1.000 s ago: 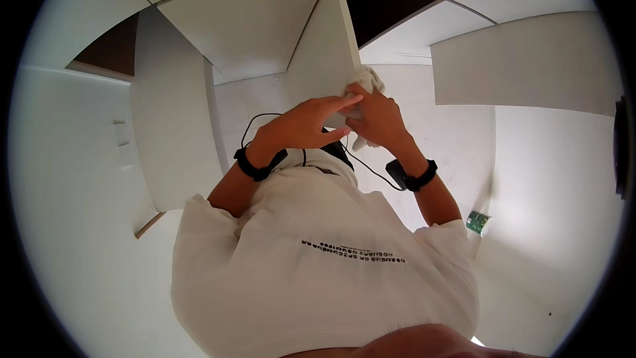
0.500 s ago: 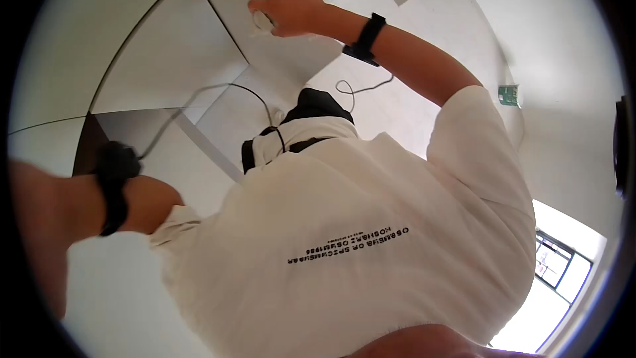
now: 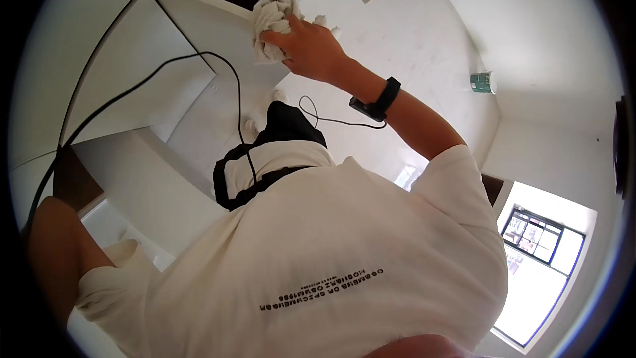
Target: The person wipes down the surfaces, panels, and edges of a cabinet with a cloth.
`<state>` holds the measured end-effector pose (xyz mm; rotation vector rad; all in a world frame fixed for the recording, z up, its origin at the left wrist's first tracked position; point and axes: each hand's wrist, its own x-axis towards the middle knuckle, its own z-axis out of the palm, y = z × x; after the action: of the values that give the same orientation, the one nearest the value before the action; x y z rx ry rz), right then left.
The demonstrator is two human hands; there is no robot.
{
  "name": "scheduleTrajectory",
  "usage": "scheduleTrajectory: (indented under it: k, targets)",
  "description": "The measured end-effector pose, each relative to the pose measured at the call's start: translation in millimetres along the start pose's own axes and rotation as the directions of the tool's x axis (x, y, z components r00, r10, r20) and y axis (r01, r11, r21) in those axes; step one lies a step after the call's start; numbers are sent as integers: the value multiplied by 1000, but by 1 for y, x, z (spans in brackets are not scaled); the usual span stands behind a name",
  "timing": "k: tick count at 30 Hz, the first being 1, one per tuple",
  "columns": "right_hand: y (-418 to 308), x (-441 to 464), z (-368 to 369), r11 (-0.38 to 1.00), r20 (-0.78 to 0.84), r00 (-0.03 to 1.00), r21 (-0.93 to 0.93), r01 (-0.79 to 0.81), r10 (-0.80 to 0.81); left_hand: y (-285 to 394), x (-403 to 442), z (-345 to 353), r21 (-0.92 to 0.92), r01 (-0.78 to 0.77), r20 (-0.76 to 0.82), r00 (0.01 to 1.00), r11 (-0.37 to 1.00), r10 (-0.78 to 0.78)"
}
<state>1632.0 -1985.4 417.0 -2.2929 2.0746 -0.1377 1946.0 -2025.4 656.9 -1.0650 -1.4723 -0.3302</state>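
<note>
My right hand [image 3: 308,46] grips a crumpled white cloth [image 3: 270,16], with the fingers closed into its folds. The cloth lies at the end of a white cabinet panel [image 3: 228,26], beside a dark opening; whether it presses on the panel I cannot tell. A black band with a small device [image 3: 374,103] sits on my right wrist. My left arm [image 3: 63,252] reaches out past the left edge of the view, so its hand is hidden.
Pale cabinet fronts [image 3: 119,59] fill the left side. A black cable [image 3: 165,61] loops from my left arm to my waist, another [image 3: 344,121] from my right wrist. A green tin [image 3: 483,82] stands by the wall. A window [image 3: 543,245] is at right.
My right hand has moved slightly right and down in view with the cloth, showing more of it. My left arm has swung outward, taking its wristband out of view.
</note>
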Motion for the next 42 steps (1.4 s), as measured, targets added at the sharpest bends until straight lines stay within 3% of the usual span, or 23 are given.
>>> scheduleTrajectory:
  k: [2,6,11,14,22,24,25,26,27,28,29,30,31,32,33,34,38,39,42]
  targets:
    - [-3,-1,-8,999,72,997,28,-17,15,-5,5,4,1,-5,7,1000,1000,5]
    - [-7,23,-10,1000,-18,1000,4,10,-10,-12,11,9,-16,41,47,998,999,-40]
    - [-26,48,15,998,-213,977,-56,-6,-6,-28,6,17,-68,-4,84,996,998,10]
    - [-31,39,10,997,-210,978,72,5,10,-39,1,23,-104,-42,74,996,994,50]
    - [-10,-38,9,976,-205,967,187,-112,150,-76,8,27,-76,-7,26,1000,997,9]
    - [-3,-42,19,973,-260,952,204,-107,159,-90,14,28,8,33,-88,996,999,-32]
    - [-1,-42,19,970,-289,942,217,-111,173,-101,11,31,76,79,-222,973,994,-61]
    - [2,-40,17,967,-269,949,233,-101,163,-109,-2,35,174,193,-489,868,966,-85]
    - [7,-36,16,966,-258,954,243,-90,154,-115,-41,44,272,453,-693,705,849,-154]
    - [17,-30,14,966,-249,958,246,-79,142,-122,-81,53,235,697,-846,490,677,-211]
    - [29,-27,14,958,-273,951,278,-63,142,-117,-129,59,173,822,-631,516,543,-579]
    - [40,-23,17,949,-292,946,311,-46,142,-113,-178,65,255,888,-300,448,382,-842]
    - [49,-20,22,937,-303,943,348,-27,140,-108,-199,81,448,880,-178,263,160,-948]
    - [58,-16,25,922,-314,940,386,-5,137,-108,-224,92,544,814,-58,279,204,-959]
    - [68,-12,26,877,-294,941,480,-4,165,-108,-240,103,582,793,15,210,180,-978]
    - [81,-7,29,849,-307,928,528,-17,210,-114,-248,114,618,774,53,135,139,-989]
    - [122,18,52,707,-386,859,706,41,336,-137,-310,142,755,645,67,104,119,-992]
    - [135,27,55,689,-410,849,721,78,333,-147,-319,145,819,548,68,202,170,-977]
    - [173,48,56,623,-375,876,773,115,304,-176,-333,153,839,543,-74,181,36,-981]
